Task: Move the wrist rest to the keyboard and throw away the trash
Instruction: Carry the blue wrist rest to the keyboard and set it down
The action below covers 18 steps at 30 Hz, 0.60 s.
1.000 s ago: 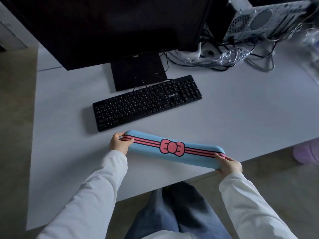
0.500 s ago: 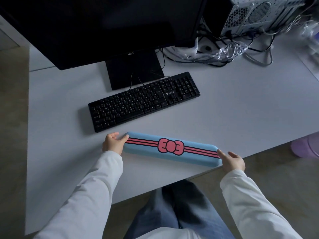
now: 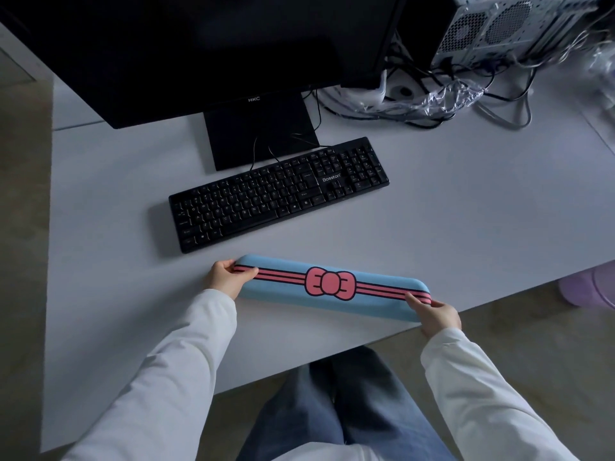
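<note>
A long blue wrist rest [image 3: 286,294] with pink stripes and a pink bow lies near the front of the white desk [image 3: 466,211], slanted, its right end close to the desk edge. My left hand [image 3: 226,277] grips its left end, thumb on top. My right hand [image 3: 436,314] grips its right end. The black keyboard [image 3: 276,194] sits a short gap beyond the rest, angled the same way. Crumpled clear plastic wrap [image 3: 442,98] lies among the cables at the back right.
A black monitor [image 3: 199,51] on its stand rises behind the keyboard. A computer case [image 3: 499,24] and tangled cables fill the back right. A purple bin [image 3: 589,287] stands on the floor right of the desk. My legs are under the front edge.
Half a second ago both hands had loosened at the ends of the rest lying on the desk; now both grip it again. The rest stays in about the same spot.
</note>
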Each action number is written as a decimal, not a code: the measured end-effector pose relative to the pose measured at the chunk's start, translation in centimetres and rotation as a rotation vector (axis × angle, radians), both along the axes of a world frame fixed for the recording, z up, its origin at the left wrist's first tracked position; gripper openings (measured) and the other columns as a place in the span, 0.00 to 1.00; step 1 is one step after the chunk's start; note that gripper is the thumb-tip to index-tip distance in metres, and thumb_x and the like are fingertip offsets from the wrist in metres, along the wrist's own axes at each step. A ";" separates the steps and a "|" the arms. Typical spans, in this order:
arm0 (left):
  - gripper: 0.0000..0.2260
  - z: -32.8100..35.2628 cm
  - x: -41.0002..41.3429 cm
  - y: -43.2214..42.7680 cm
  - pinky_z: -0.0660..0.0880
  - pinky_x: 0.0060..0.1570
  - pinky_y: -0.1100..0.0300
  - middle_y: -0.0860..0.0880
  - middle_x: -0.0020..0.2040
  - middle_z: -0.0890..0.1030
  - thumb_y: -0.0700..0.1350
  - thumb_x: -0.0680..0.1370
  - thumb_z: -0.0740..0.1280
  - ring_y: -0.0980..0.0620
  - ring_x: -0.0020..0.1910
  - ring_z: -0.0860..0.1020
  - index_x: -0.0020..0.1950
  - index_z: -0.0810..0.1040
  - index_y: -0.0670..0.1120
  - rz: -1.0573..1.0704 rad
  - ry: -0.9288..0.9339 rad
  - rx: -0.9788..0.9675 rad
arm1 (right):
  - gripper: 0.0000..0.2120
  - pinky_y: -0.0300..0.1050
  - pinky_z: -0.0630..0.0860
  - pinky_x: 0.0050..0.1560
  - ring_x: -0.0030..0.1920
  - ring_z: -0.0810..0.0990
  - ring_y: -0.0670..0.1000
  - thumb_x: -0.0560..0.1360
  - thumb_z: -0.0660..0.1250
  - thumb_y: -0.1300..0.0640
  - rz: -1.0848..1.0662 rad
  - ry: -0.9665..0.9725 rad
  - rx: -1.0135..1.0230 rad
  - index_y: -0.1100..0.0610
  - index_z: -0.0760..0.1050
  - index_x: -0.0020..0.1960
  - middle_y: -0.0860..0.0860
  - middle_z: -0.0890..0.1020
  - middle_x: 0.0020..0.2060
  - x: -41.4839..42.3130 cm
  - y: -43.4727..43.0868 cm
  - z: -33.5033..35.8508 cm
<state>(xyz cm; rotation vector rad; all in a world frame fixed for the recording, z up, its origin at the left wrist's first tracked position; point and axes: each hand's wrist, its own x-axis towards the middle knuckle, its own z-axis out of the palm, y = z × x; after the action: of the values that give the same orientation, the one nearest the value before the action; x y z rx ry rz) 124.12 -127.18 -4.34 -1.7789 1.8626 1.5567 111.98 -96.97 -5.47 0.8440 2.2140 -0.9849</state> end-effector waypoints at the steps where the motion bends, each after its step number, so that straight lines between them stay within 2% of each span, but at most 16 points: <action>1: 0.26 0.0 0.2 0.0 0.70 0.64 0.52 0.44 0.62 0.77 0.41 0.69 0.72 0.44 0.62 0.75 0.65 0.70 0.41 0.007 -0.006 0.007 | 0.25 0.54 0.75 0.59 0.53 0.78 0.61 0.64 0.72 0.45 -0.011 0.018 -0.013 0.58 0.80 0.55 0.58 0.80 0.47 -0.4 -0.1 0.0; 3: 0.24 0.2 0.9 0.2 0.72 0.63 0.49 0.44 0.58 0.78 0.40 0.68 0.73 0.43 0.59 0.76 0.62 0.72 0.42 0.046 -0.012 0.016 | 0.19 0.55 0.75 0.59 0.51 0.77 0.58 0.66 0.72 0.50 -0.047 0.053 -0.075 0.61 0.79 0.52 0.55 0.78 0.41 -1.1 -0.5 0.3; 5: 0.22 0.3 1.7 0.6 0.72 0.61 0.49 0.45 0.54 0.76 0.40 0.67 0.73 0.45 0.53 0.75 0.59 0.72 0.43 0.096 -0.002 0.003 | 0.10 0.54 0.76 0.55 0.48 0.74 0.56 0.69 0.69 0.57 -0.073 0.082 -0.159 0.60 0.76 0.49 0.52 0.74 0.35 -2.1 -1.6 1.0; 6: 0.20 0.4 2.1 0.9 0.72 0.60 0.50 0.46 0.53 0.76 0.40 0.68 0.73 0.47 0.50 0.74 0.56 0.72 0.43 0.120 0.014 -0.005 | 0.09 0.54 0.76 0.53 0.47 0.73 0.56 0.70 0.69 0.59 -0.079 0.103 -0.191 0.61 0.76 0.49 0.53 0.73 0.35 -2.8 -2.1 1.3; 10: 0.16 0.8 3.4 1.6 0.72 0.58 0.50 0.41 0.54 0.77 0.36 0.69 0.72 0.46 0.50 0.75 0.51 0.68 0.44 0.236 0.084 -0.046 | 0.17 0.50 0.76 0.49 0.48 0.74 0.54 0.69 0.70 0.61 -0.039 0.177 -0.280 0.64 0.75 0.57 0.57 0.75 0.47 -4.8 -4.5 1.9; 14: 0.16 1.2 3.5 1.4 0.72 0.56 0.52 0.36 0.59 0.78 0.36 0.69 0.72 0.45 0.51 0.76 0.51 0.69 0.44 0.340 0.116 -0.101 | 0.18 0.58 0.76 0.58 0.47 0.76 0.54 0.67 0.72 0.61 0.035 0.189 -0.293 0.63 0.75 0.56 0.57 0.77 0.47 -6.3 -6.5 1.8; 18: 0.18 0.9 3.4 1.2 0.68 0.50 0.58 0.35 0.58 0.79 0.35 0.68 0.72 0.46 0.50 0.76 0.56 0.72 0.38 0.372 0.114 -0.114 | 0.18 0.58 0.76 0.58 0.47 0.76 0.55 0.68 0.71 0.61 0.043 0.183 -0.301 0.63 0.75 0.56 0.57 0.77 0.46 -7.2 -7.4 1.2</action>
<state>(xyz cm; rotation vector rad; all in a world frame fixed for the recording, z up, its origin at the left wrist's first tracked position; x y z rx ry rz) 127.57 -126.02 -3.48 -2.2357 1.7754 1.7330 104.82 -104.39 -4.27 0.5874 2.1455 -1.3788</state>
